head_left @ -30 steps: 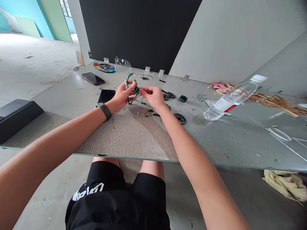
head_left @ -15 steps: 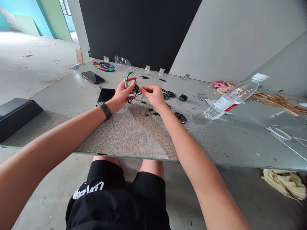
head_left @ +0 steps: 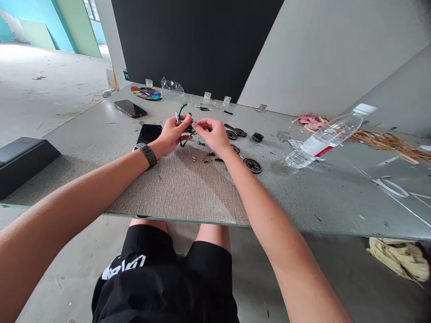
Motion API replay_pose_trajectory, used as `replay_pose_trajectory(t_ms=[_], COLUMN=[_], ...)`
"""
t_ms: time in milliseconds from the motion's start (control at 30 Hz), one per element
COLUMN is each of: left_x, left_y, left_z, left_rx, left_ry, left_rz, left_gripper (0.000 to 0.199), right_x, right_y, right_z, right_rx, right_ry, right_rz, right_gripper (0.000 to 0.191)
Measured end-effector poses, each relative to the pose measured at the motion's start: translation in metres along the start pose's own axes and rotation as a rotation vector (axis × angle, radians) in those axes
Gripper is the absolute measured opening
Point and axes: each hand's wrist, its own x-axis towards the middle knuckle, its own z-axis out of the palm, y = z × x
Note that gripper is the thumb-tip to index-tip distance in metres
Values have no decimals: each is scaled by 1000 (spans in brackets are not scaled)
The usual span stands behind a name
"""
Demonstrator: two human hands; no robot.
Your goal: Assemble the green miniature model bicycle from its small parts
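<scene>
My left hand [head_left: 173,133], with a dark watch on its wrist, holds a small green and black frame-like model piece [head_left: 182,109]. A curved green part of it rises above the fingers, and black struts show below them. Fingers of my right hand [head_left: 213,133] are pinched together at the right side of the piece; whatever lies between the fingertips is too small to make out. Several small black spoked wheels, one of them a wheel [head_left: 252,165] near my right forearm, lie on the table. Tiny green parts [head_left: 211,154] are scattered just below my hands.
On the table [head_left: 168,193] are a phone [head_left: 129,108], a black flat object [head_left: 150,133], a paint palette [head_left: 146,93], clear plastic packaging [head_left: 172,88], a green piece [head_left: 257,137] and a tilted water bottle [head_left: 328,137]. A dark box [head_left: 25,163] sits left.
The green piece has tilted and sunk slightly in my left hand. My right fingertips have shifted a little to the left, closer against it.
</scene>
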Motion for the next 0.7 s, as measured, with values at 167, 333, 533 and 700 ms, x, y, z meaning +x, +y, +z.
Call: replay_pose_trajectory(t_ms=[167, 333, 533, 700], left_x=[-3, -1, 1, 0], left_y=[3, -1, -5, -2], left_z=[2, -1, -1, 1], left_rx=[3, -9, -18, -9], left_ry=[10, -21, -48, -27], left_rz=[3, 14, 34, 44], left_gripper=[19, 19, 27, 26], right_x=[1, 0, -1, 0], right_y=[2, -3, -3, -1], right_z=[-1, -1, 1, 3], right_rx=[-35, -134, -249, -271], right_ry=[-17, -5, 6, 45], right_rz=[6, -6, -5, 1], right_gripper=[35, 26, 23, 26])
